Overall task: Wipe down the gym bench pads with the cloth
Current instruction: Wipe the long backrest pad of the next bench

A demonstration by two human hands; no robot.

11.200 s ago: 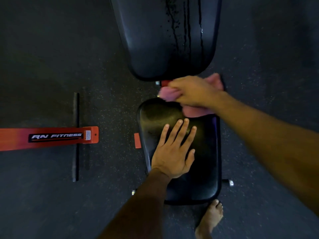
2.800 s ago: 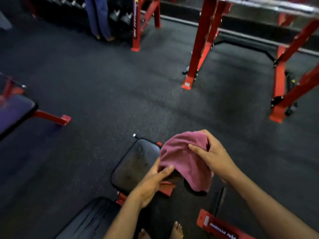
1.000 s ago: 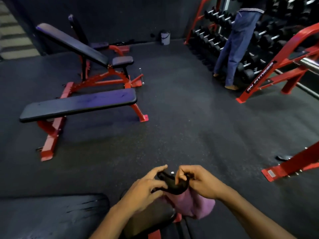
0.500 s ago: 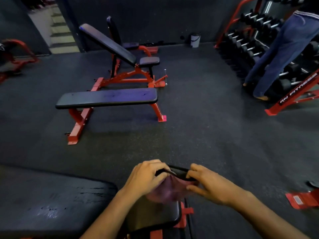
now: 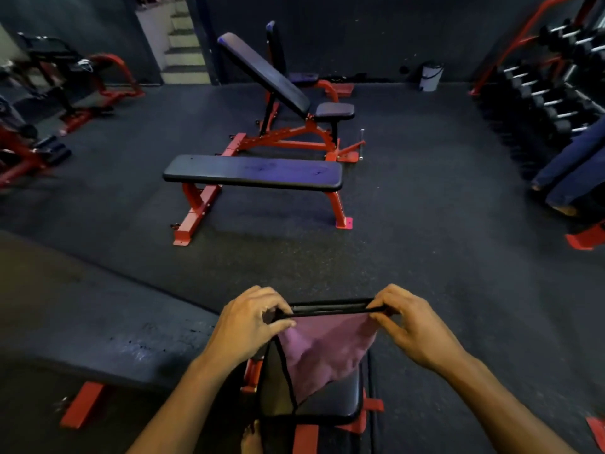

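Both hands sit low-centre in the frame, stretching the pink cloth [image 5: 322, 348] betw. them. Left hand [image 5: 248, 326] pinches the cloth's black-edged top corner, grip clenched on it; right hand [image 5: 409, 326] pinches the opposite corner, grip likewise clenched on the fabric. The top hem is pulled taut and level, the rest hangs in a point w/ a black-trimmed edge trailing down. Directly under it, bottom centre, is the small seat pad [image 5: 340, 398] on a red frame; the long back pad [image 5: 108, 326] fills the lower left, streaked. A bare foot [image 5: 250, 437] shows at the bottom edge. Mid-frame stands a flat bench [image 5: 252, 173], an incline bench [image 5: 265, 73] behind it. Dumbbell rack [image 5: 553, 86] upper right, white bucket [image 5: 431, 77] by the far wall.
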